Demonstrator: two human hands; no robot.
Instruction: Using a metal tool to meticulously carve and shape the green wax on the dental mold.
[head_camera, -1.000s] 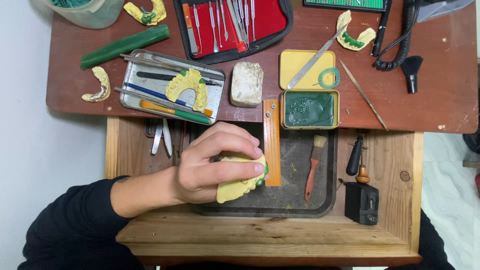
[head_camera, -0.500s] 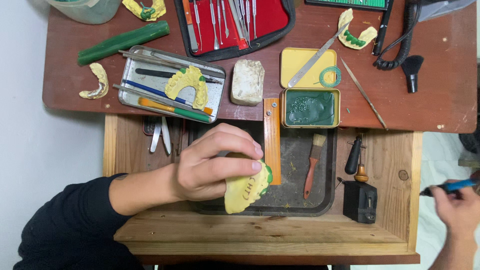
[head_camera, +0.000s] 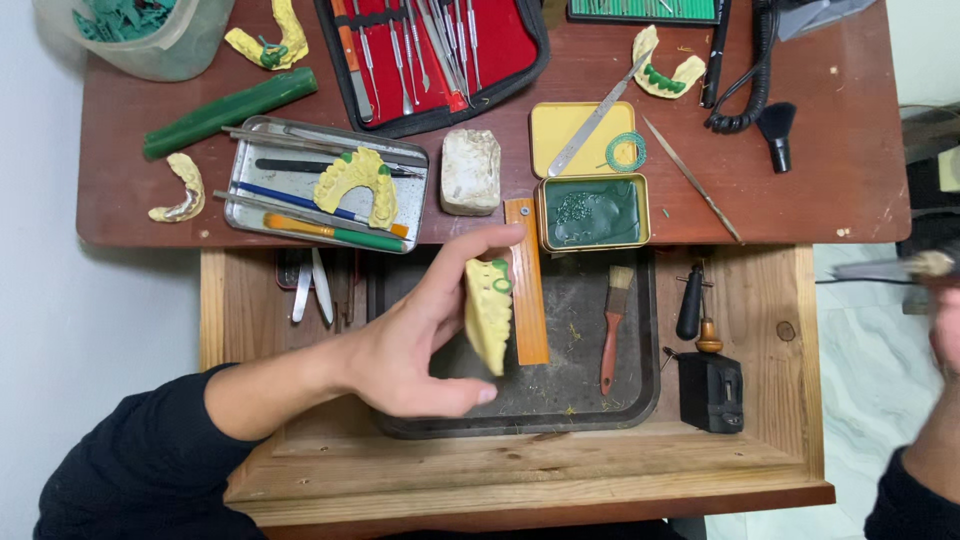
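Fingers (head_camera: 470, 262) of the left hand (head_camera: 400, 350) pinch a yellow dental cast (head_camera: 488, 312) edge-up over the dark tray (head_camera: 640, 405) at frame centre, best kept steady by thumb and forefinger, while the blurred right hand (head_camera: 945, 335) at right edge shows no readable grip.

left hand (head_camera: 405, 355) | grip holds yellow dental cast (head_camera: 489, 313) | over dark tray (head_camera: 600, 412)

Left arm: dark, near-black long sleeve (head_camera: 130, 470), pushed up so the forearm is bare below it. Left hand (head_camera: 420, 345) bare, no rings or glove. Right hand (head_camera: 945, 330) blurred at frame edge; dark cuff (head_camera: 905, 500) below it.
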